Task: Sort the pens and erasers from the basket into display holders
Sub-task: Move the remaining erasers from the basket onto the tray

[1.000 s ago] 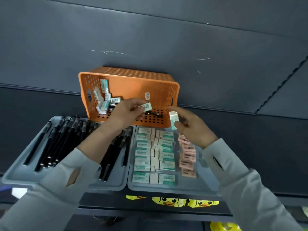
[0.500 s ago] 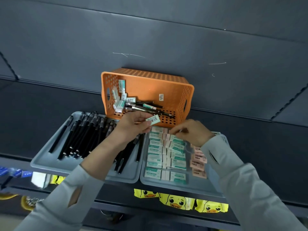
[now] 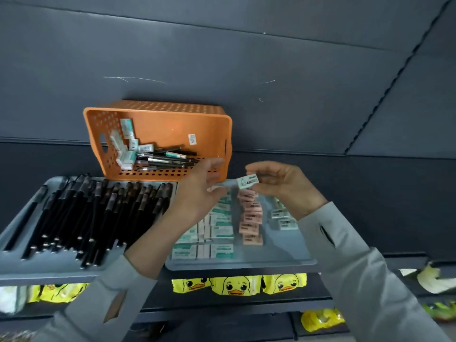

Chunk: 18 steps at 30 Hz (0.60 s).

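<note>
An orange basket (image 3: 160, 124) lies tipped toward me at the back, with several boxed erasers (image 3: 125, 150) and black pens (image 3: 170, 157) inside. In front of it, the left grey tray (image 3: 22, 265) carries rows of black pens (image 3: 86, 213). The right grey tray (image 3: 286, 253) carries green-and-white erasers (image 3: 218, 232), pink erasers (image 3: 250, 219) and a few white ones (image 3: 283, 219). My right hand (image 3: 286, 186) pinches a white eraser (image 3: 247, 181) above the pink row. My left hand (image 3: 198, 193) hovers over the right tray's back left corner, fingers relaxed and holding nothing that I can make out.
Yellow duck-print packets (image 3: 234, 285) hang on the shelf below the trays, with more goods at the lower right (image 3: 320, 318). A dark padded wall (image 3: 246, 58) rises directly behind the basket.
My left hand no longer holds its eraser. My right hand has lifted off the green eraser rows and now pinches a white eraser further right.
</note>
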Motion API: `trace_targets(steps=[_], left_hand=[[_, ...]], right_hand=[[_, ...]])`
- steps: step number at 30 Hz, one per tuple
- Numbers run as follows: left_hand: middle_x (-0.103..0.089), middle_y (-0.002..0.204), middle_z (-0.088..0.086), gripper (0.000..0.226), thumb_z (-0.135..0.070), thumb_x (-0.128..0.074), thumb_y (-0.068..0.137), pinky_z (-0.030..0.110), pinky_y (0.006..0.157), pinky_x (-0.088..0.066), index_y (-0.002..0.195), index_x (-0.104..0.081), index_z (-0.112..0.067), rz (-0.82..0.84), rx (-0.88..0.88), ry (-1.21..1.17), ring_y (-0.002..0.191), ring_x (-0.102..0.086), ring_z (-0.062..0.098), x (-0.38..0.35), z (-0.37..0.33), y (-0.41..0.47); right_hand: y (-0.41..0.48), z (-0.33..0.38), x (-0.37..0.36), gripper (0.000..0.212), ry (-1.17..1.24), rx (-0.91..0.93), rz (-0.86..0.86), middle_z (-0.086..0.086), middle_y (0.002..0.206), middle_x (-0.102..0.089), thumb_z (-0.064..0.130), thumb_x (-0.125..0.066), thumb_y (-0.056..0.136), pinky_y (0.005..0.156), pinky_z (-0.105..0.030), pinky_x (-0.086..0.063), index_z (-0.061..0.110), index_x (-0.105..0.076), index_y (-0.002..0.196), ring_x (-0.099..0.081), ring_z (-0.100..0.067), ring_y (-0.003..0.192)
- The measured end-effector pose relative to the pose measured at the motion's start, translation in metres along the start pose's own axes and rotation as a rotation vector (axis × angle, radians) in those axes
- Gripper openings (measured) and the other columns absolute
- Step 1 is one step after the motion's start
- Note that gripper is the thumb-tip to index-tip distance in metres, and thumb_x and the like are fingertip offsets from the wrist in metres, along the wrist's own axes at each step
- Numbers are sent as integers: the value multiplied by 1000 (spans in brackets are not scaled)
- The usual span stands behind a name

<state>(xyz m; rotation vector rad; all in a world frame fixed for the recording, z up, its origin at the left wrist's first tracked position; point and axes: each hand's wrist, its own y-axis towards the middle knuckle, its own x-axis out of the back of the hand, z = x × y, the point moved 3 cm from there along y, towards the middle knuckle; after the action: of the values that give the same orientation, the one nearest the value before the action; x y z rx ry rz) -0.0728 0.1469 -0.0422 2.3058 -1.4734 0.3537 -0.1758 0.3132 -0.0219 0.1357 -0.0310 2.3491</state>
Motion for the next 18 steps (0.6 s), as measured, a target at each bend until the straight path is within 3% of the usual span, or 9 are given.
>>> trace_targets(steps=[4,8,13,18], left_hand=[[-60,123,-9,43,-4,-69,85,27,101,-46,122,-60,-24,0,-157,212,113,-57,6,-17,-7,0],[-64,113,-11,30,-13,-72,85,3,85,-35,112,-68,-25,73,-285,438,101,-54,0,-39,-13,-6],[-54,136,-1,46,-31,-70,86,26,106,-28,129,-61,-21,273,-342,689,127,-43,17,-70,-13,-13],[-51,140,0,47,-39,-62,90,32,105,-32,133,-55,-19,303,-284,781,122,-47,22,-76,-9,-17]], right_hand=[[-24,-9,31,34,11,-31,-77,-11,103,-73,-11,-67,80,83,-32,-57,8,-70,108,-70,-23,96],[-44,-10,73,27,-52,5,-280,-3,99,-74,-7,-70,80,76,-16,-52,5,-71,104,-69,-8,90],[-58,-20,102,19,-127,-22,-339,0,97,-74,0,-71,83,79,-12,-51,8,-73,100,-67,-3,87],[-55,-42,94,19,-189,-45,-289,-6,94,-74,-3,-74,78,76,-18,-54,15,-74,86,-69,-11,83]])
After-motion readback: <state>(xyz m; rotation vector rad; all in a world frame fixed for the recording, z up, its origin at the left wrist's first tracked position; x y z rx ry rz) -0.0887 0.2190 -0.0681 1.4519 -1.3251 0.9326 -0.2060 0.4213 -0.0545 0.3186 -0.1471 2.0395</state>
